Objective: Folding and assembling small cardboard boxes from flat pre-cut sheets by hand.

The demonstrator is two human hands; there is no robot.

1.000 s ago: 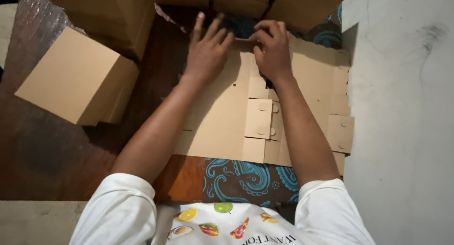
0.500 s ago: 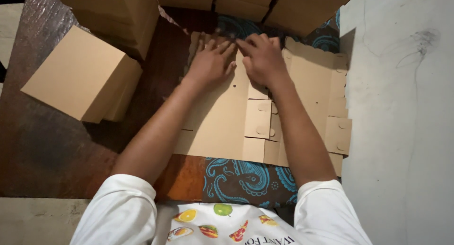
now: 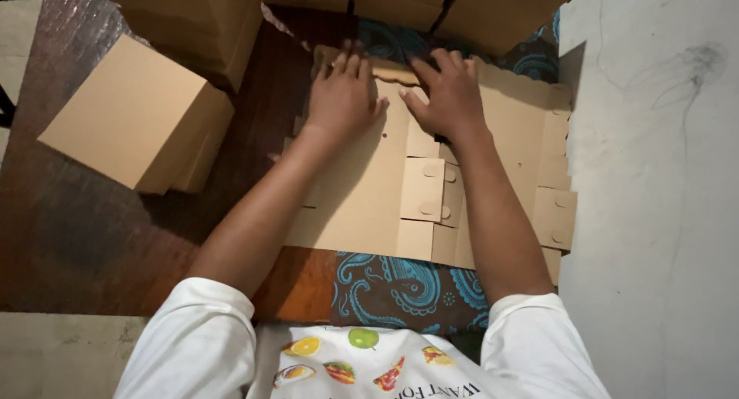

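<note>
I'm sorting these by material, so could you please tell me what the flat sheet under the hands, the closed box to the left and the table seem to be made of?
Flat sheet: brown cardboard, matt, with die-cut flaps and fold lines. Closed box: apparently the same plain matt cardboard. Table: probably dark wood, glossy, with reddish grain and reflections. Both the left hand and right hand press flat on the sheet.

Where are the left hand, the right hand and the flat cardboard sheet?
left hand [image 3: 341, 98], head view, on the back of the hand.
right hand [image 3: 446, 98], head view, on the back of the hand.
flat cardboard sheet [image 3: 366, 191], head view, on the bare panel between the forearms.
</note>
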